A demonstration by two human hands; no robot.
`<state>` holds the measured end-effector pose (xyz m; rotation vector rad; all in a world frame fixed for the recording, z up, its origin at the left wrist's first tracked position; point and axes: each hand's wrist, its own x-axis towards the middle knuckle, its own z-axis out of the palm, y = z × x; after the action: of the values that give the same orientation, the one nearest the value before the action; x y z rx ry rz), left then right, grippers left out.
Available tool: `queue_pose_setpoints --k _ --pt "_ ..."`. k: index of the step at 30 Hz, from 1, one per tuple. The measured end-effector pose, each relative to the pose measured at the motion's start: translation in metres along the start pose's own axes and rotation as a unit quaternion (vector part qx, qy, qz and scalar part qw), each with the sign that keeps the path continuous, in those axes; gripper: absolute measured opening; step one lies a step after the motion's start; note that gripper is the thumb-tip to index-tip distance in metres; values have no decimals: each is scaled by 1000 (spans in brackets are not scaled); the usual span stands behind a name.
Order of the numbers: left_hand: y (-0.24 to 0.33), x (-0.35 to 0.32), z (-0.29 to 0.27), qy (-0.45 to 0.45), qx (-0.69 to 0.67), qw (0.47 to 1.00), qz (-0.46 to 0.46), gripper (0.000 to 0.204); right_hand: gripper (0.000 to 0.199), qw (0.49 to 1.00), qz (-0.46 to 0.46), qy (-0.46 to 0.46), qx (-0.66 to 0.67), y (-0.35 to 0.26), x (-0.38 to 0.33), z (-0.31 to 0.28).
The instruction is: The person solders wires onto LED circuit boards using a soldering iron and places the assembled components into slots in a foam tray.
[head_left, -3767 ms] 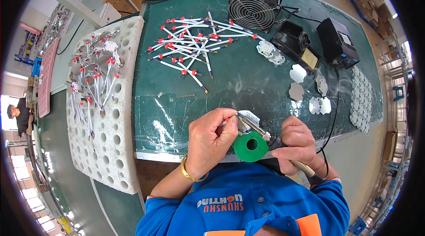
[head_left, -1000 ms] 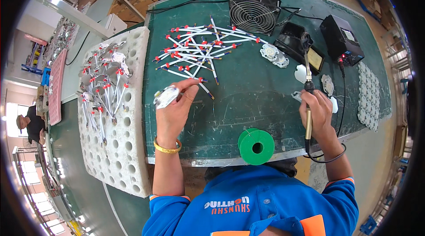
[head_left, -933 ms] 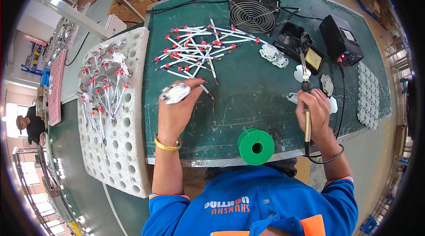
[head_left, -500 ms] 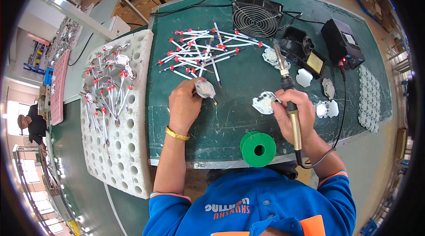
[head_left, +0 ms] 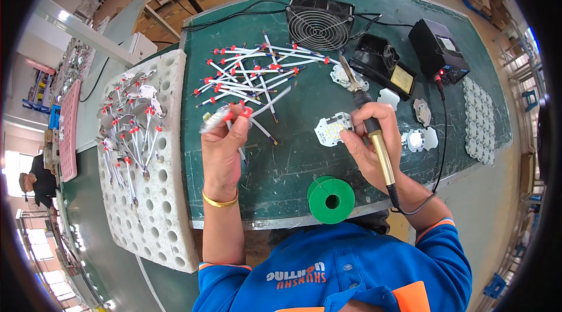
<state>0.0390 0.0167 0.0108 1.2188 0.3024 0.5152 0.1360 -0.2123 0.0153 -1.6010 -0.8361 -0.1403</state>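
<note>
A: Start at the far left. What's there?

B: A white foam tray point(head_left: 153, 218) full of round holes runs down the left edge of the green bench mat point(head_left: 293, 154). Finished wired pieces point(head_left: 132, 127), with white leads and red ends, stand in its upper half.

A: And the left hand?

B: The left hand point(head_left: 224, 145) is just right of the tray, over the mat. It is closed, fingers curled around a small bunch of white wires with red tips point(head_left: 231, 116), which stick out above the knuckles. A gold bangle point(head_left: 220, 200) sits on the wrist.

A: What's behind it?

B: A loose heap of the same red-tipped wires point(head_left: 252, 72) lies spread on the mat, with a black square fan point(head_left: 319, 23) just beyond.

A: Centre?

B: A green solder spool point(head_left: 331, 199) lies flat at the near edge. Above it a white, scalloped LED board with a yellow square in its middle point(head_left: 332, 129) rests on the mat, touching the right fingertips.

A: The right hand?

B: The right hand point(head_left: 374, 145) is wrapped around a soldering iron point(head_left: 369, 127), tip pointing away toward the iron stand point(head_left: 383, 66). The stand carries a yellowish rectangular pad.

A: Further right?

B: A black box-shaped station point(head_left: 439, 50) with a small red light, a few more white boards point(head_left: 420, 138), and a sheet of white boards point(head_left: 485, 119) by the mat's right edge.
</note>
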Motion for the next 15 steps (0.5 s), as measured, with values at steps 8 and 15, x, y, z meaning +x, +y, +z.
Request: queue_pose_setpoints --k 8,15 --pt "15 -17 -1 22 -85 996 -19 11 31 995 59 4 79 -1 -5 4" --pt "20 -31 43 -152 -31 985 -78 17 34 976 112 4 189 -17 -2 5"
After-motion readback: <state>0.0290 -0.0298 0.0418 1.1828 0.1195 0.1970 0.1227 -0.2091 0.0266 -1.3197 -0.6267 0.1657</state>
